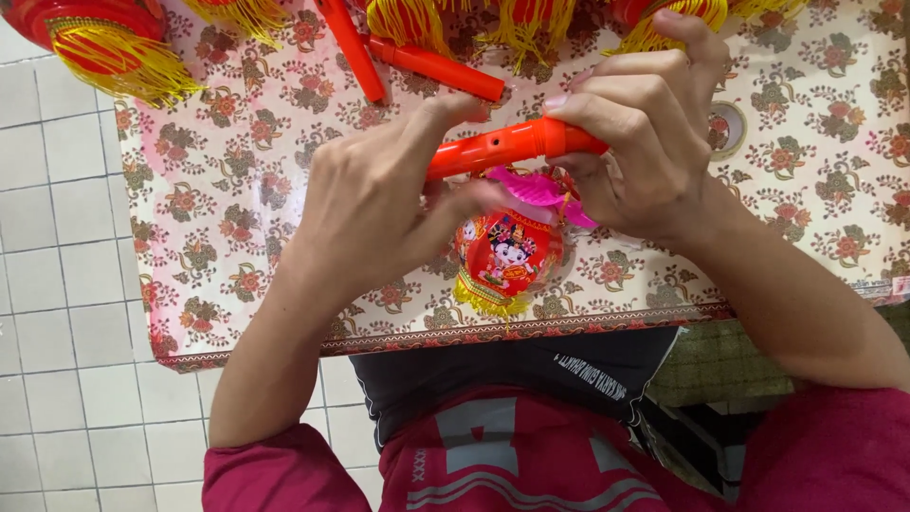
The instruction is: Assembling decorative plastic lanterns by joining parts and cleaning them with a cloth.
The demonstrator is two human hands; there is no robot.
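Note:
Both my hands hold a short orange plastic stick (502,147) level above a table. My left hand (379,204) pinches its left end; my right hand (640,137) wraps its right end. From the stick, beneath a pink plastic cap (540,190), hangs a small red paper lantern (507,256) with a cartoon figure and a yellow fringe along its bottom.
The table wears a floral cloth (237,218) with a red border. Two more orange sticks (417,62) lie at the far edge among several red lanterns with yellow tassels (104,47). White floor tiles (57,313) lie to the left.

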